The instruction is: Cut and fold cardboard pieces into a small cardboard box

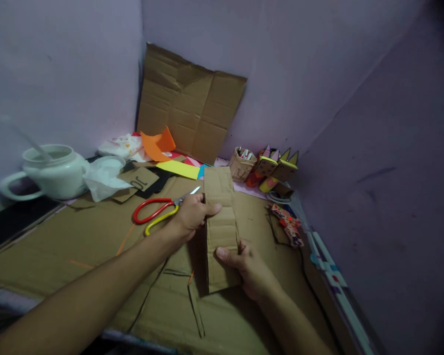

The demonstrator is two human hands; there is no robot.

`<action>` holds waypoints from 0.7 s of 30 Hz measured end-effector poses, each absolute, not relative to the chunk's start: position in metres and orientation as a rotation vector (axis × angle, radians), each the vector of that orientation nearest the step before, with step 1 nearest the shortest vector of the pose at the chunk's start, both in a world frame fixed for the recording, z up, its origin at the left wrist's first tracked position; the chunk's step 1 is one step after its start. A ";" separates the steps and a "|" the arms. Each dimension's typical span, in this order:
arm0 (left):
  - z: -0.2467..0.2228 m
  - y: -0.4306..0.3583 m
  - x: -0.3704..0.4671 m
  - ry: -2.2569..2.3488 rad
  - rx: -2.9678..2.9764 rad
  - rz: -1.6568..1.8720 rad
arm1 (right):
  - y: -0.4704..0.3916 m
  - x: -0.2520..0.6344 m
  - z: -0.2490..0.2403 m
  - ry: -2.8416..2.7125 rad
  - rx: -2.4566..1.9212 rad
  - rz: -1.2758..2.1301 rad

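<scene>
A long, narrow piece of creased brown cardboard [222, 227] is held lengthwise above the table, in the middle of the view. My left hand [196, 212] grips its left edge near the middle, thumb on top. Lower down, my right hand [247, 266] holds the right edge, its thumb also lying on the face. The fingers under the cardboard are partly hidden. Scissors [163, 209] with one red and one yellow handle lie just left of my left hand, blades pointing up and right. Thin dark cardboard strips [194, 301] lie below, left of the piece.
A white pot [55, 172] stands at the left. A large cardboard sheet [192, 103] leans on the wall behind orange paper [157, 144] and yellow paper [177, 168]. A pen holder [242, 163] and decorated holders [276, 165] stand back right. Cardboard [77, 256] covers the table.
</scene>
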State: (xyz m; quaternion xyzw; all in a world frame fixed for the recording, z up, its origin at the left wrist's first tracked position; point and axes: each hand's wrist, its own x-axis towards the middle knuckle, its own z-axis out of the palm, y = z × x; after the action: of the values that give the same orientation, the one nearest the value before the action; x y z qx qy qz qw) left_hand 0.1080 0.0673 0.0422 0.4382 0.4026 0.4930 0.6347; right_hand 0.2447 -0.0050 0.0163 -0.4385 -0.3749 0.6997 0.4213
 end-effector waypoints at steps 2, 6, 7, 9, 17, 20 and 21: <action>0.041 0.068 0.108 0.927 0.973 1.127 | -0.005 0.245 0.016 -0.921 -1.115 1.759; 0.038 0.069 0.110 0.915 0.955 1.201 | -0.004 0.246 0.015 -0.907 -1.146 1.762; 0.038 0.069 0.111 0.905 0.952 1.218 | -0.004 0.246 0.015 -0.908 -1.152 1.756; 0.037 0.069 0.111 0.884 0.946 1.247 | -0.004 0.246 0.014 -0.919 -1.159 1.740; 0.035 0.065 0.110 0.807 0.916 1.294 | -0.004 0.243 0.021 -1.009 -1.168 1.654; 0.037 0.062 0.112 0.791 0.896 1.306 | -0.003 0.248 0.026 -1.009 -1.129 1.695; 0.038 0.060 0.114 0.787 0.888 1.307 | -0.002 0.251 0.028 -1.001 -1.094 1.696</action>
State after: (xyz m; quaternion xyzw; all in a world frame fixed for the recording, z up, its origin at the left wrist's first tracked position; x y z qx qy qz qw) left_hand 0.1136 0.0602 0.0379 0.3887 0.3445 0.5717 0.6351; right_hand 0.2510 -0.0021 0.0283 -0.4384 -0.4011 0.6796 0.4302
